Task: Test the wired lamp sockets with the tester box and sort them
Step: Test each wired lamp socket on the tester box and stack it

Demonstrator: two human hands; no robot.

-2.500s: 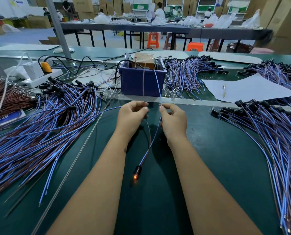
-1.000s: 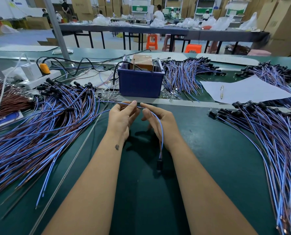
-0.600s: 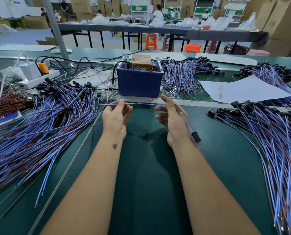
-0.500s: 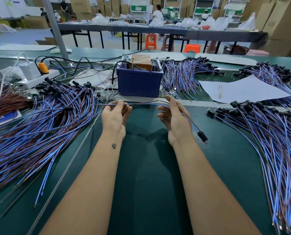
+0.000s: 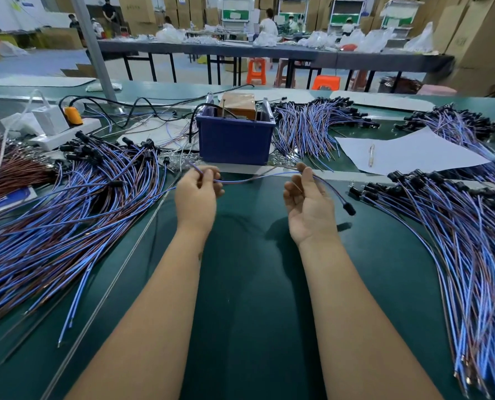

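Nearest the camera, two bare forearms extend over the dark green mat (image 5: pixel 249 327), which lies bare between and below them. The left hand (image 5: pixel 195 194) has its fingers curled around the free wire ends of one wired socket, pinching them near the fingertips. The right hand (image 5: pixel 308 203) is palm-up, fingers loosely bent; the wire (image 5: pixel 255 177) passes over its index fingertip, but whether the thumb clamps it cannot be told. The wire spans the gap between both hands, above the mat, and its black socket (image 5: pixel 349 208) hangs just right of the right hand, near the right pile (image 5: pixel 457 241) but apart from it. The left pile (image 5: pixel 67 215) fans along the mat's left edge; a thin rod (image 5: pixel 131 261) lies beside it. Beyond the hands, past a pale strip, stands the blue tester box (image 5: pixel 234 140), flanked by a far pile (image 5: pixel 312 128). A paper sheet (image 5: pixel 408 154) with a pen (image 5: pixel 371 154) lies to the right, a power strip (image 5: pixel 64 131) to the left.
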